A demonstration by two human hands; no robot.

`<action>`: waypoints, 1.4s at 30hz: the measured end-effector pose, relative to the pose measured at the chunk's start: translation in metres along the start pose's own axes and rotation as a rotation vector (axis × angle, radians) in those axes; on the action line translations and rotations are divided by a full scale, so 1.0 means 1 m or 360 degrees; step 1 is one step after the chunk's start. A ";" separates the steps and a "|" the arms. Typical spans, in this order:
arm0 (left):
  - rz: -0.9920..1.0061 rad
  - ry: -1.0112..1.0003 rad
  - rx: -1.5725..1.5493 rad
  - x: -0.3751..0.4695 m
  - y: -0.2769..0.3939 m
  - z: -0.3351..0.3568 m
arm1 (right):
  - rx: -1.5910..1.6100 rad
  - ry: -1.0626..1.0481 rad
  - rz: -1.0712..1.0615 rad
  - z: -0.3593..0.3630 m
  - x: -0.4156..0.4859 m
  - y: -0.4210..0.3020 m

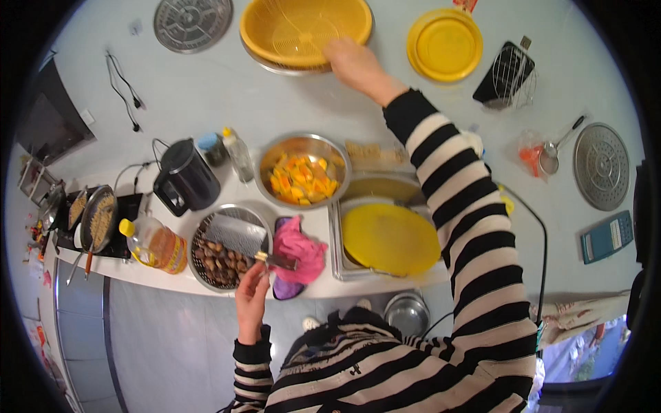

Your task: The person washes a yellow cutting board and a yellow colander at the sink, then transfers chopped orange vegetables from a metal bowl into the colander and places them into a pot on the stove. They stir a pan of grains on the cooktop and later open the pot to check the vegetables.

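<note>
My left hand (251,297) is at the near edge of the counter, its fingers at the joint between the blade and dark handle of a cleaver (237,235). The cleaver's blade lies over a perforated metal colander (194,268) of brown chunks, perhaps mushrooms or chestnuts. My right hand (351,61) reaches up to the rim of a yellow plastic basket (304,38), which hangs on the wall over a metal bowl. Between them stands a steel bowl (264,191) of cut orange pumpkin pieces. A pink cloth (302,253) lies right of the colander.
A yellow round board (391,238) lies over the sink (336,258). An oil bottle (157,245), a black electric kettle (187,175) and a clear bottle (238,155) stand left. Pans (100,217) sit on the cooktop. A metal bowl (407,312) is low down near the floor.
</note>
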State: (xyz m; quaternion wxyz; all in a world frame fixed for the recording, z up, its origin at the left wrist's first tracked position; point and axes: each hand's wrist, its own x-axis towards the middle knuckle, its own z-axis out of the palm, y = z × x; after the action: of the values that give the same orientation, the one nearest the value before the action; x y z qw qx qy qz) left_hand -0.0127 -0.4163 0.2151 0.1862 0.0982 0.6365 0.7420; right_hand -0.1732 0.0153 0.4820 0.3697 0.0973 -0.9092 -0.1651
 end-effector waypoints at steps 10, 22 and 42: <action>0.0011 0.0009 -0.0102 -0.001 0.024 0.020 | 0.0393 0.0846 -0.0070 -0.070 -0.019 -0.032; -0.0439 -0.0015 -0.0782 0.004 0.035 0.070 | 0.0903 -0.0045 0.0148 -0.121 -0.281 -0.192; -0.0268 0.0647 -0.0906 -0.027 0.010 0.040 | 0.3554 0.0876 0.3265 -0.021 -0.551 -0.192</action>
State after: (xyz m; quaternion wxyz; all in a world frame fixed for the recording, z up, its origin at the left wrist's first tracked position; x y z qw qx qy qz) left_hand 0.0255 -0.3921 0.2340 0.1362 -0.1600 0.4340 0.8760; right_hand 0.2420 -0.0024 0.0718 0.2127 -0.3048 -0.1456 0.9169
